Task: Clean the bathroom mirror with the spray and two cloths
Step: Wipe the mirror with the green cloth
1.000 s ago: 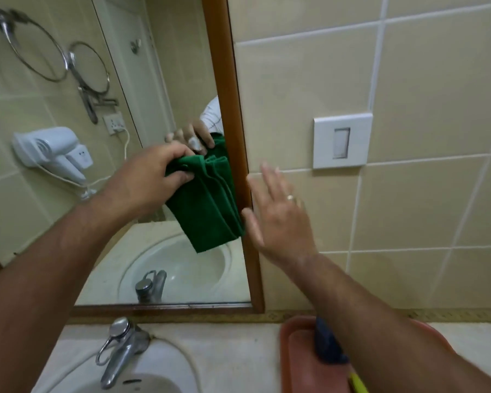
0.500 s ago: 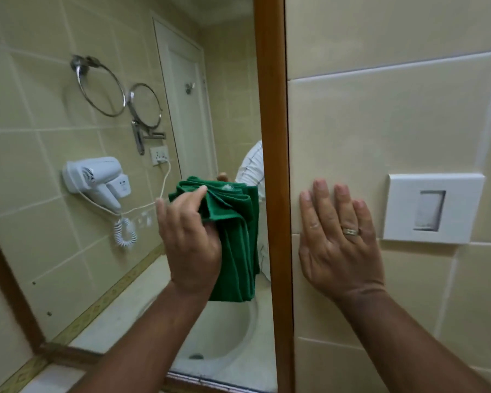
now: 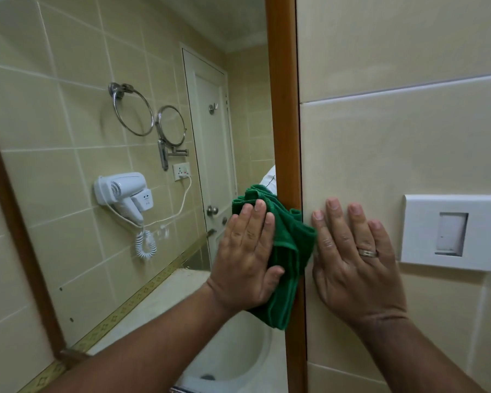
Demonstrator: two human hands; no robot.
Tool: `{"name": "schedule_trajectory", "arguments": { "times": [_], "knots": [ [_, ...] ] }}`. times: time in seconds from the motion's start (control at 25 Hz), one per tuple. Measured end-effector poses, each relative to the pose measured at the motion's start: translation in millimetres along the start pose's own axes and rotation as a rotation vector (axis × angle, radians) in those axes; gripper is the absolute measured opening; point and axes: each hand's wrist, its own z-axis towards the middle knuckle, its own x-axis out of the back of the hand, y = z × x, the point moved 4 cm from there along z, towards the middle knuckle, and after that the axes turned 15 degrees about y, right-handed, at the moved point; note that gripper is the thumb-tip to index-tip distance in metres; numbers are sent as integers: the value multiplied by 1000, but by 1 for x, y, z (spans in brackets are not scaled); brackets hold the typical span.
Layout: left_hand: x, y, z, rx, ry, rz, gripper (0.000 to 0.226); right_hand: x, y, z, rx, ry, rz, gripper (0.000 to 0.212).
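The green cloth (image 3: 288,251) is bunched against the mirror (image 3: 97,194) at its right edge, spilling over the wooden frame (image 3: 284,109). It lies under the palm and fingers (image 3: 260,217) of the left hand (image 3: 247,259), which are stretched nearly flat and close together, pressing the cloth to the glass rather than gripping it; folds stick out above the fingertips, to the thumb side, and hang below the heel of the hand. The right hand (image 3: 352,265) lies flat and open on the beige wall tile (image 3: 394,151) just beside the frame, holding nothing, its index finger next to the cloth's right fold. A ring (image 3: 368,253) sits on one finger. A white switch plate (image 3: 451,231) is on the wall just beyond the little finger.
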Motion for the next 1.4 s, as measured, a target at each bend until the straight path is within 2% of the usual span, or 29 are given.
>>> {"name": "schedule_trajectory", "arguments": {
  "times": [0.08, 0.12, 0.24, 0.28, 0.32, 0.36, 0.44, 0.48, 0.52, 0.56, 0.8, 0.92, 1.04, 1.12, 1.2, 1.32, 1.36, 1.4],
  "knots": [
    [20, -60, -21, 87, 22, 124, 72, 0, 1, -1, 16, -3, -8, 73],
    [37, -102, -38, 213, 50, 179, 71, -1, 1, -1, 17, -3, -16, 74],
    [90, -215, -82, 807, 11, 264, 71, -1, -4, -1, 20, 11, -27, 73],
    [93, -224, -84, 882, 4, 242, 72, -1, -4, -1, 22, 19, -33, 73],
    [87, -215, -76, 816, 19, 218, 72, -1, -5, -1, 24, 26, -42, 73],
    [74, -189, -59, 628, 57, 200, 69, -1, -5, -2, 23, 32, -51, 72],
    [37, -106, -25, 135, 96, 126, 66, 0, -4, -2, 19, 34, -64, 71],
    [21, -63, -13, -45, 98, 91, 67, 1, -4, -2, 17, 32, -69, 71],
    [11, -27, -2, -139, 123, 59, 68, 1, -4, -2, 16, 33, -72, 70],
    [4, -5, 5, -158, 155, 29, 68, 1, -3, -1, 15, 37, -68, 70],
    [8, -15, 2, 70, 214, -5, 79, 3, -3, 0, -14, 13, -37, 72],
    [6, -16, 4, 177, 164, 39, 81, 7, 2, 24, -77, 17, 6, 68],
    [12, -30, -4, 188, 94, 66, 80, -2, -4, 55, -151, 21, -3, 69],
    [19, -51, -18, 242, 110, 67, 80, -12, -7, 57, -136, -17, -23, 70],
    [30, -89, -38, 412, 206, 33, 81, -16, -4, 50, -123, -38, -37, 69],
    [59, -159, -58, 927, 496, -36, 82, -5, 3, 49, -127, 8, -78, 68],
    [65, -175, -63, 1054, 594, 0, 81, -6, 3, 50, -122, 13, -84, 67],
    [66, -185, -65, 1095, 614, 89, 78, -9, 3, 51, -117, 24, -89, 67]
  ]
}}
